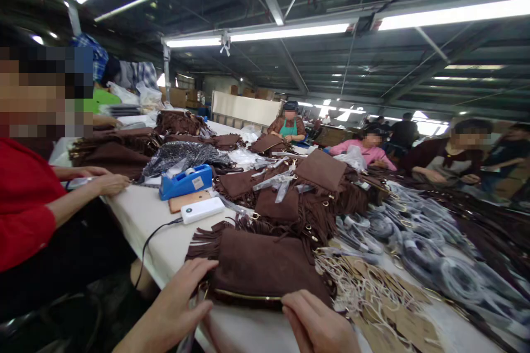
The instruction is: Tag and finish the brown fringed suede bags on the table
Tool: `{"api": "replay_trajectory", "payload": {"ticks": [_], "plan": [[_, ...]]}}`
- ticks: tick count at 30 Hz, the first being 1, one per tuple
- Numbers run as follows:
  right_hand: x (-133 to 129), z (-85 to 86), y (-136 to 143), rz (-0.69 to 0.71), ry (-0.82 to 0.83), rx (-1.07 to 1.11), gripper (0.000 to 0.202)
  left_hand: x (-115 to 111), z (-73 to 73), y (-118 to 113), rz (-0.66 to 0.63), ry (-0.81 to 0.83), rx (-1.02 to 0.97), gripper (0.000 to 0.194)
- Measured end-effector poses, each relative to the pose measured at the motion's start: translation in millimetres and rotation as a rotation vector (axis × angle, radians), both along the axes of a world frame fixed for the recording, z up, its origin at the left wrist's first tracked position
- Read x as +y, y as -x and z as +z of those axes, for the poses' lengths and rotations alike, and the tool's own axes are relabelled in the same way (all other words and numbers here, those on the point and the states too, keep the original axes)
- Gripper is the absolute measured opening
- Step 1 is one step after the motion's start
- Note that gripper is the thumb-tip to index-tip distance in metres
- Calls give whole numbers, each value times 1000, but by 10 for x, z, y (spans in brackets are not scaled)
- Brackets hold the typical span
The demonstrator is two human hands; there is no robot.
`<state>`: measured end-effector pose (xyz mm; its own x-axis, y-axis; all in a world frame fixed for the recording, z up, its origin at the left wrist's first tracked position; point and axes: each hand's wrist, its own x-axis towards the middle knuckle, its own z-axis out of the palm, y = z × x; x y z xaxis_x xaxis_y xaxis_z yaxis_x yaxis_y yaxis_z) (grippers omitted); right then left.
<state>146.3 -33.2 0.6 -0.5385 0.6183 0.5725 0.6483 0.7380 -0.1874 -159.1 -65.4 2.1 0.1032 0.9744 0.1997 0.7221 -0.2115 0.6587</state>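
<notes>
A dark brown suede-like bag (265, 265) with fringe lies on the table right in front of me, its gold zipper (248, 296) along the edge nearest me. My left hand (178, 298) is at the bag's left end, thumb and fingers apart, the fingertips touching the bag by a metal ring. At the right part of the zipper, my right hand (318, 322) has its fingers pinched together on it. Whatever pull sits between those fingertips is hidden.
Behind the bag are a white power bank (202, 210) with a cable, a phone (188, 201), a blue tape dispenser (186, 181) and piled fringed bags (321, 171). Tags with strings (385, 298) and plastic-wrapped straps (439, 270) lie right. A person in red (25, 204) sits left; others work beyond.
</notes>
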Motion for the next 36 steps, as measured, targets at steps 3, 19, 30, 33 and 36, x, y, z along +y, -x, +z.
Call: {"api": "replay_trajectory", "payload": {"ticks": [3,19,30,33,36], "plan": [[120,266,-213,-134,107,-20,29,-131,-195,10,-2,-75,68,56],[232,395,-931,-366,546,-501,47,298,-49,-1804,-624,-116,72,34],[140,541,-948,-295,713,-373,21,242,41,-1955,-378,121,-57,16],[59,499,-897,-258,756,-192,25,189,106,-2124,-315,195,-41,19],[12,369,-896,-252,844,-3,26,171,73,-2247,-315,202,-95,16]]}}
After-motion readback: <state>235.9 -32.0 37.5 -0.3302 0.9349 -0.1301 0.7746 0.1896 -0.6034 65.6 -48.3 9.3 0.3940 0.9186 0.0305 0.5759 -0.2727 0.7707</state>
